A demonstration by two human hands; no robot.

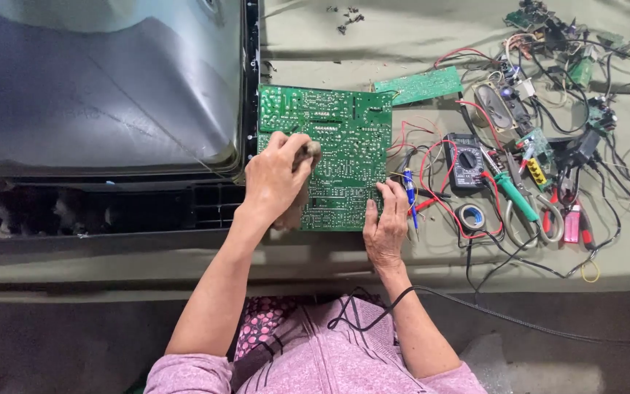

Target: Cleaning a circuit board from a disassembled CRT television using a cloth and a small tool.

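Green rectangular printed circuit board (329,157), solder side up, lies flat on the olive-drab cloth-covered workbench (373,44), its left edge against the black frame of the grey glass picture tube (103,80). We close our left hand (277,179) around a small brownish brush-like tool (308,157); the fingers curl fully about it, and its tip rests on the board's middle. We lay our right hand (386,226) on the board's lower right corner, fingers loosely extended and flat, gripping nothing. Just beside this hand lies a blue-handled screwdriver (410,197). Farther right sit a black multimeter (467,160) with red leads, a roll of tape (472,217), green-handled pliers (515,195) and smaller green boards.
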